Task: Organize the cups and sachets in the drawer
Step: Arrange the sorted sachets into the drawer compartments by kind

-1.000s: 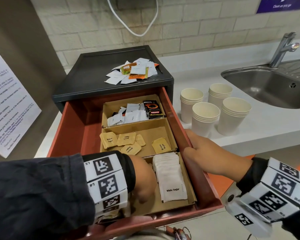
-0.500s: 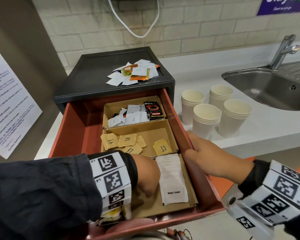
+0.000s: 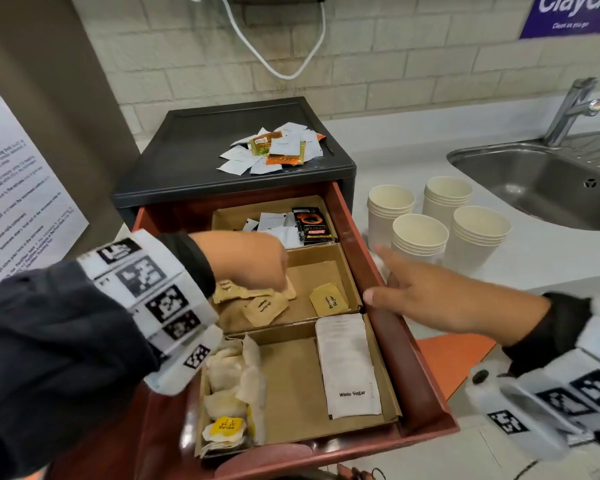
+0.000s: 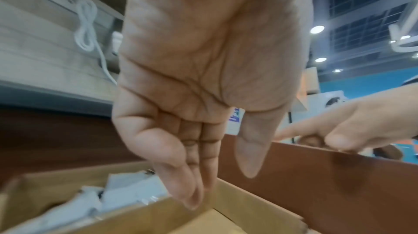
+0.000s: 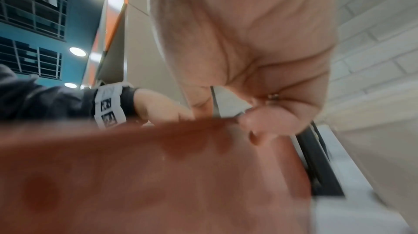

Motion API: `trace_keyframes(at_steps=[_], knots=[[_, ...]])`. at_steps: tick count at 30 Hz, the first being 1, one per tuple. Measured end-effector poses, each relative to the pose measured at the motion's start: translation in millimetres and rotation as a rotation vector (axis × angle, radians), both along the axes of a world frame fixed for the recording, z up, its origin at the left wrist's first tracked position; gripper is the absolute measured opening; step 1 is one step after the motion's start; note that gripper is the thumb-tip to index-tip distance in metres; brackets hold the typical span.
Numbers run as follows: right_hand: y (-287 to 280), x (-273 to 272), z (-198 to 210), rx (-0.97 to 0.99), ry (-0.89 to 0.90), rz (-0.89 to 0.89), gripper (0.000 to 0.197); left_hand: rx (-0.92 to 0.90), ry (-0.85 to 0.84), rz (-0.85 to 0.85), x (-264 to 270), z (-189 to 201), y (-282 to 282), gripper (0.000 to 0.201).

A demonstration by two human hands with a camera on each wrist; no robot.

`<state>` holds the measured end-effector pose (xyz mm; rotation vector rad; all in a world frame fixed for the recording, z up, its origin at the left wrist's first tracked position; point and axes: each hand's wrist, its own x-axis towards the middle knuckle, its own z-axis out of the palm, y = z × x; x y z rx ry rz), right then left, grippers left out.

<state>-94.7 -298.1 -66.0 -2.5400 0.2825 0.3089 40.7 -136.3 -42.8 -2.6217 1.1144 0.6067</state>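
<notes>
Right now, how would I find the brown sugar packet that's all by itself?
Look in the open red drawer and find the middle cardboard compartment. The lone brown sugar sachet lies at its right side, apart from the ones clustered under the left hand.

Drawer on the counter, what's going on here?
A person is sorting an open drawer split into cardboard sections. The left hand reaches down to the brown sugar sachets in the middle section; its fingers are straight and it holds nothing. The right hand rests on the drawer's right edge. White sugar sachets are lined up in front. Four stacks of paper cups are on the counter.
</notes>
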Motion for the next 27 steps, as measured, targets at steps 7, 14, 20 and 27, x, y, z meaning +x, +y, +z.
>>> trace_keyframes(at_steps=[7,14,20,27], knots=[[24,25,86,-0.077,-0.177,-0.03,0.058,0.016,-0.15,0.264,46,-9,27,0.027],[76,82,77,-0.123,-0.148,0.111,0.019,0.199,-0.148,0.201,44,-36,32,0.03],[99,130,12,-0.402,0.115,0.319,0.025,0.064,-0.183,0.26,48,-43,39,0.029],[110,143,-44,-0.572,0.179,0.397,0.022,-0.278,-0.122,0.427,54,-27,51,0.014]])
